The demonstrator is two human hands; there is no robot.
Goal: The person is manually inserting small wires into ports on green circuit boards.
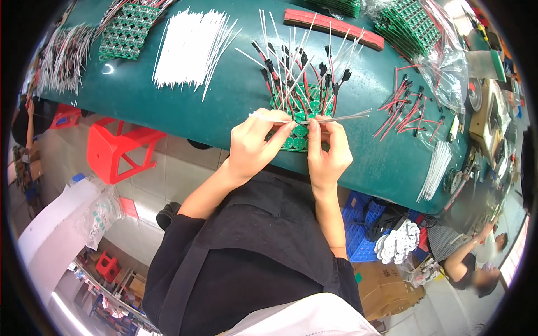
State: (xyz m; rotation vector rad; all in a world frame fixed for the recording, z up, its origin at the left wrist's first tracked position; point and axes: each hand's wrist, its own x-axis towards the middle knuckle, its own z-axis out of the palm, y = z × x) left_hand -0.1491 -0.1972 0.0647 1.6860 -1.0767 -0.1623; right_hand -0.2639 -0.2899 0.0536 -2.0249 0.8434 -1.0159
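Note:
A panel of round green circuit boards point(301, 143) lies at the table's near edge, under and beyond my hands. Red and black wires with black connectors point(323, 68) stand up from it, with thin white strips like cable ties point(306, 40) among them. Over the panel, my left hand point(256, 140) pinches the end of a thin white strip between thumb and forefinger. Close beside it, my right hand point(328, 147) is closed on several thin white strips point(353, 116) that point to the right. The fingertips almost meet, and what lies between them is partly hidden.
White strips point(193, 47) are heaped at the back left, with a smaller bundle point(435, 171) at right. Loose red-black leads point(406, 106) lie right of the panel. A red bar point(333, 29) and stacked green boards point(408, 28) stand behind. A red stool point(115, 151) is left below the table.

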